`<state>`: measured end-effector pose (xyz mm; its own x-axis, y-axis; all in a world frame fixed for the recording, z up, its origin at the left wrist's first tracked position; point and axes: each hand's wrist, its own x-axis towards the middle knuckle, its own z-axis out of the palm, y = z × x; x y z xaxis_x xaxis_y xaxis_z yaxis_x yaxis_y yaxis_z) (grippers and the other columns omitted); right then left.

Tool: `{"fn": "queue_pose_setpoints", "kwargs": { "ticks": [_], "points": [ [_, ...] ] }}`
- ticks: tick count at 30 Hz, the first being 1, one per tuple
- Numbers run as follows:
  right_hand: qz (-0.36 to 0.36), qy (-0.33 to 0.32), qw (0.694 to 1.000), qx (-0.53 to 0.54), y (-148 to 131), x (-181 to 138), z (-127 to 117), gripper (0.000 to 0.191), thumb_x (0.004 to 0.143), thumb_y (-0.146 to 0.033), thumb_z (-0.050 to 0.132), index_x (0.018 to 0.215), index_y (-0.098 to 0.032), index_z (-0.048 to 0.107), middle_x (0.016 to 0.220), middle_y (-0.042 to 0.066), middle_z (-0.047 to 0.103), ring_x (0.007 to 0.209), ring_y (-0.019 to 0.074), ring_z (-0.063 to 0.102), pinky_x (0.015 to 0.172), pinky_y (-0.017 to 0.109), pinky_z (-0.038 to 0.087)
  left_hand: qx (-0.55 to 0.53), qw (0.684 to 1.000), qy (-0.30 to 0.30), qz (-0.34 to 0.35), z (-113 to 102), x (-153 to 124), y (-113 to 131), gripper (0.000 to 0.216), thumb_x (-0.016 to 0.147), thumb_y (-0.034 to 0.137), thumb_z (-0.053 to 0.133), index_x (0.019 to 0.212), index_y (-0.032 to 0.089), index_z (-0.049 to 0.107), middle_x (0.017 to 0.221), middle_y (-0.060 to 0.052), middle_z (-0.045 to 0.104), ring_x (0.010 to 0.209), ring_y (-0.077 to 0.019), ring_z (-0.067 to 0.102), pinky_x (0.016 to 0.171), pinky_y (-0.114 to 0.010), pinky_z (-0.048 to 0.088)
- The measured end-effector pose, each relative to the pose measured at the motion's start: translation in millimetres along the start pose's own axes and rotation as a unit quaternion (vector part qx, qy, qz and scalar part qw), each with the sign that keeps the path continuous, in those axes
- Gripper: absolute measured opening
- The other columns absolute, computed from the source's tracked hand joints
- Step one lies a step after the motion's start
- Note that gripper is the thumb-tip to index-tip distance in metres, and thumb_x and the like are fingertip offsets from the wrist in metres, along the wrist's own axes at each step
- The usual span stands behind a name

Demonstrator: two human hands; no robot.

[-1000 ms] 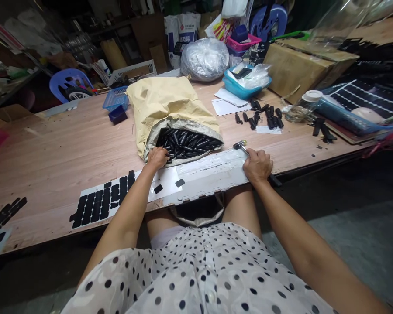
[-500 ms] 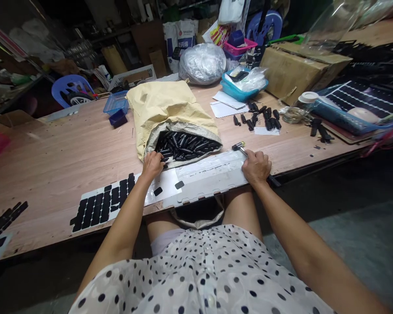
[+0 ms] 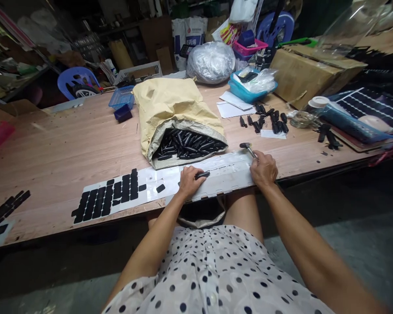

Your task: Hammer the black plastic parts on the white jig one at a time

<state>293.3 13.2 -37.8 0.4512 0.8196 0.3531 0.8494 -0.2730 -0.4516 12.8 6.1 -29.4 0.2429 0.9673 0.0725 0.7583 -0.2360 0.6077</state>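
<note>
My left hand (image 3: 188,182) is closed on a short black tube (image 3: 202,175) and rests on the white board (image 3: 222,179) at the table's near edge. My right hand (image 3: 263,169) is wrapped round the handle of a small hammer (image 3: 247,147), whose head lies on the board's far right corner. Just behind the board lies a tan sack (image 3: 170,109) on its side, its open mouth full of several black tubes (image 3: 186,146). A white sheet of black pads (image 3: 109,197) lies left of my left hand.
More black tubes (image 3: 268,118) and papers lie at the right. A blue tray (image 3: 249,87), a cardboard box (image 3: 311,69), a clear plastic bag (image 3: 211,61) and a small blue basket (image 3: 121,98) stand at the back. Black strips (image 3: 3,213) lie far left.
My left hand left the sack's mouth with one black tube and moved right and nearer, onto the white board. My right hand stayed on the hammer.
</note>
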Motion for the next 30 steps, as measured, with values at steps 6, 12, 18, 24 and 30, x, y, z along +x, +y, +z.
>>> {"fn": "queue_pose_setpoints", "kwargs": {
  "ticks": [6, 12, 18, 24, 30],
  "points": [
    [-0.060, -0.070, 0.967, 0.237, -38, -49, -26, 0.038, 0.094, -0.031, 0.050, 0.125, -0.023, 0.071, 0.100, 0.007, 0.071, 0.084, 0.0226, 0.062, 0.077, 0.036, 0.052, -0.026, 1.000, 0.003, -0.016, -1, 0, 1, 0.010, 0.081, 0.023, 0.081, 0.089, 0.025, 0.077, 0.093, -0.003, 0.069, 0.100, -0.0251, 0.057, 0.095, -0.040, 0.047],
    [-0.161, -0.151, 0.942, 0.255, -71, -94, -38, 0.038, 0.096, -0.026, 0.050, 0.126, -0.030, 0.074, 0.109, 0.006, 0.075, 0.101, 0.0225, 0.069, 0.086, 0.035, 0.056, -0.054, 0.997, 0.005, -0.060, -1, 4, 7, 0.010, 0.077, 0.023, 0.083, 0.084, 0.027, 0.076, 0.091, -0.002, 0.069, 0.101, -0.0251, 0.058, 0.096, -0.041, 0.048],
    [-0.202, -0.132, 0.958, 0.152, -82, -101, -43, 0.043, 0.100, -0.022, 0.047, 0.132, -0.032, 0.073, 0.094, 0.004, 0.071, 0.089, 0.0199, 0.068, 0.074, 0.028, 0.053, -0.070, 0.993, -0.022, -0.089, -5, 9, 11, 0.012, 0.074, 0.021, 0.083, 0.080, 0.026, 0.074, 0.091, -0.002, 0.070, 0.103, -0.0256, 0.058, 0.096, -0.040, 0.048],
    [-0.196, -0.148, 0.963, 0.112, -82, -98, -43, 0.041, 0.098, -0.020, 0.051, 0.129, -0.033, 0.075, 0.094, 0.003, 0.071, 0.085, 0.0185, 0.067, 0.067, 0.026, 0.048, -0.072, 0.993, -0.023, -0.091, -6, 9, 12, 0.011, 0.074, 0.020, 0.083, 0.079, 0.026, 0.074, 0.090, -0.001, 0.070, 0.103, -0.0247, 0.058, 0.096, -0.038, 0.048],
    [-0.171, -0.156, 0.968, 0.099, -79, -98, -44, 0.043, 0.096, -0.020, 0.051, 0.129, -0.034, 0.075, 0.094, 0.003, 0.070, 0.085, 0.0194, 0.066, 0.066, 0.027, 0.047, -0.072, 0.994, -0.009, -0.076, -3, 8, 9, 0.012, 0.074, 0.018, 0.083, 0.080, 0.025, 0.075, 0.090, -0.002, 0.070, 0.100, -0.0249, 0.059, 0.096, -0.041, 0.049]
  ]
}}
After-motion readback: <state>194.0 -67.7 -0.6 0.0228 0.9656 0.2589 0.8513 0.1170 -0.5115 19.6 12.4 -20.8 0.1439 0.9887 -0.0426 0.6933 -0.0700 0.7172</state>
